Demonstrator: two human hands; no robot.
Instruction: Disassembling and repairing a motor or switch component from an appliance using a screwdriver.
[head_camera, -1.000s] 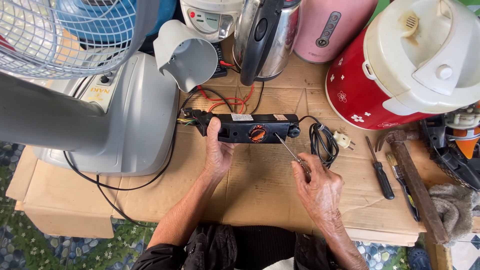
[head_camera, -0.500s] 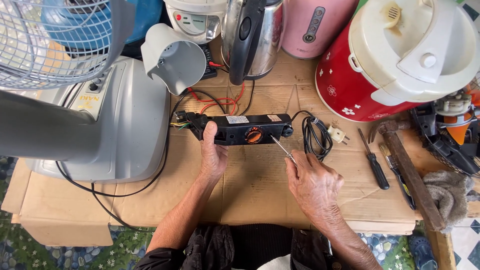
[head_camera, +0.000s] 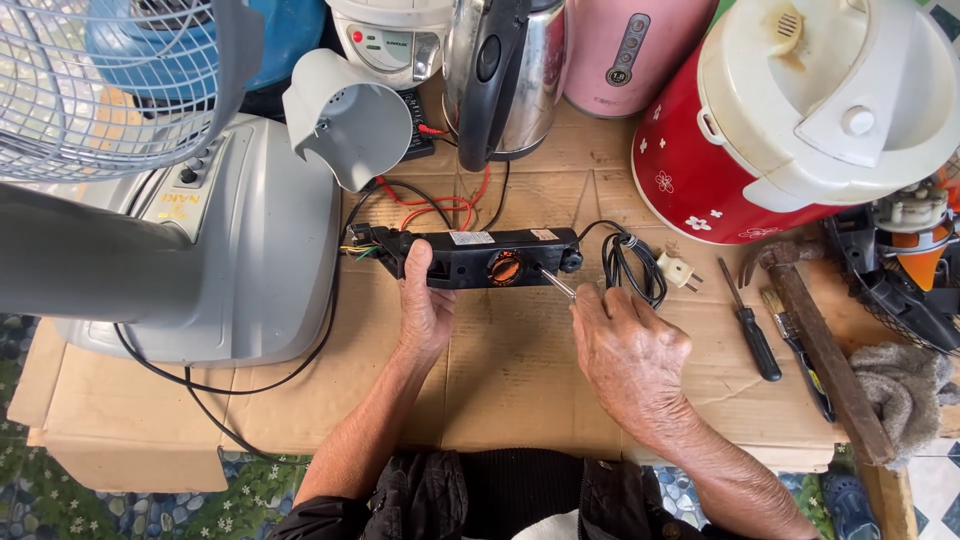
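Looking down from the head camera, you have the long black plastic switch housing (head_camera: 470, 258) lying crosswise, its long axis left to right. Your left hand (head_camera: 425, 305) grips it near its left end, fingers wrapped over the top. Your right hand (head_camera: 625, 350), just below its right end, pinches a thin metal screwdriver (head_camera: 557, 284), tip touching the housing beside its orange opening.

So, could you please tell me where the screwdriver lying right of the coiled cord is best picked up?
Take the black-handled screwdriver by its thick handle, coming from above. It lies flat on the cardboard, handle toward the person, thin shaft pointing away, with a brush close on its right, so pinch across the handle's sides.
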